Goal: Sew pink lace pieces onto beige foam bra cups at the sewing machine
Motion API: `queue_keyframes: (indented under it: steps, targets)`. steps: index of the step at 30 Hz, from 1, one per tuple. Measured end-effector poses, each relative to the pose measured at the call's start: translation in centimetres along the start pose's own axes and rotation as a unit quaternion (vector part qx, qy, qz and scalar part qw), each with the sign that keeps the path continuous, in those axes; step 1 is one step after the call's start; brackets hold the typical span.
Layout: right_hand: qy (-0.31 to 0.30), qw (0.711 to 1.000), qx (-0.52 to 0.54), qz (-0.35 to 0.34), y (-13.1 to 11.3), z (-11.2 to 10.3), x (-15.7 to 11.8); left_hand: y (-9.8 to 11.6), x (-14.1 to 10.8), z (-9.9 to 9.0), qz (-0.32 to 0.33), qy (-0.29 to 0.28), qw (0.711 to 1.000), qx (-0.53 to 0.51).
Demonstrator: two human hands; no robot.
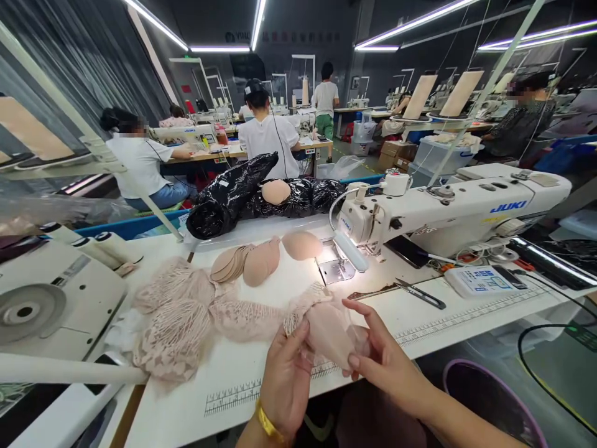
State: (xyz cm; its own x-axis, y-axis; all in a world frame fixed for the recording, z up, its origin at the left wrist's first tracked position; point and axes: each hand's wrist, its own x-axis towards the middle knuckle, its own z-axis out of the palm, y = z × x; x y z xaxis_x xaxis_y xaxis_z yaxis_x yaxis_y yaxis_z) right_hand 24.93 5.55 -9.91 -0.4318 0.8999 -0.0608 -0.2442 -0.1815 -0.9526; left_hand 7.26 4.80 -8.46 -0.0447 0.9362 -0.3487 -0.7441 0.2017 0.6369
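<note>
A pale pink lace bra cup (329,323) is held up over the table's front edge between both hands. My left hand (289,367), with a yellow band at the wrist, grips its left side, thumb on top. On the right side, my right hand (380,358) pinches the lower edge between thumb and fingers, its index finger raised. Joined lace pieces (177,317) are heaped to the left, and a strip of lace runs from them toward the held cup. Behind lie stacked beige foam cups (231,264) and a single foam cup (301,245) beside the sewing machine's needle plate (336,271).
A white sewing machine (448,211) with a lit lamp stands at the right. Thread snips (422,294), a phone (405,252) and a white device (482,282) lie near it. Black plastic bags (233,193) sit behind the table. Other people work farther back.
</note>
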Motion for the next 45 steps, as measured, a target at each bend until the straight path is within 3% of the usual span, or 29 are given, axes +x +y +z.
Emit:
queue_keyframes:
  steps: [6, 9, 12, 16, 19, 23, 32, 37, 45]
  targets:
    - [0.065, 0.996, 0.056, -0.009, 0.1, 0.1, 0.5, 1.4, 0.4, 0.0, -0.134, -0.073, 0.988, -0.018]
    - [0.067, 0.997, 0.015, -0.03, 0.3, 0.8, 0.6, 1.9, 0.1, -0.3, -0.105, -0.087, 0.991, -0.016]
    - [0.046, 0.998, -0.023, -0.038, 0.6, 1.5, -0.1, 1.9, -0.2, -0.5, -0.043, -0.059, 0.996, 0.05]
    - [0.055, 0.997, -0.03, -0.049, 0.6, 1.8, -1.4, 1.5, -0.4, -0.3, -0.125, -0.018, 0.992, 0.008]
    - [0.067, 0.996, -0.023, -0.054, 0.2, 1.5, -2.4, 0.8, -0.9, 0.1, -0.132, -0.048, 0.99, -0.031]
    - [0.076, 0.995, -0.01, -0.061, -0.2, 0.7, -3.8, -0.8, -2.0, 1.1, -0.083, -0.084, 0.993, 0.006]
    - [0.076, 0.991, 0.073, -0.087, 0.6, -3.2, -4.8, -3.5, -1.8, 3.6, -0.074, -0.118, 0.99, 0.032]
    - [0.064, 0.989, 0.095, -0.089, 0.7, -5.0, -3.8, -4.0, -0.7, 4.6, -0.098, -0.101, 0.989, 0.033]
    - [0.032, 0.995, 0.057, -0.077, -0.3, -6.5, -2.7, -4.4, 0.7, 6.1, -0.077, -0.073, 0.993, 0.057]
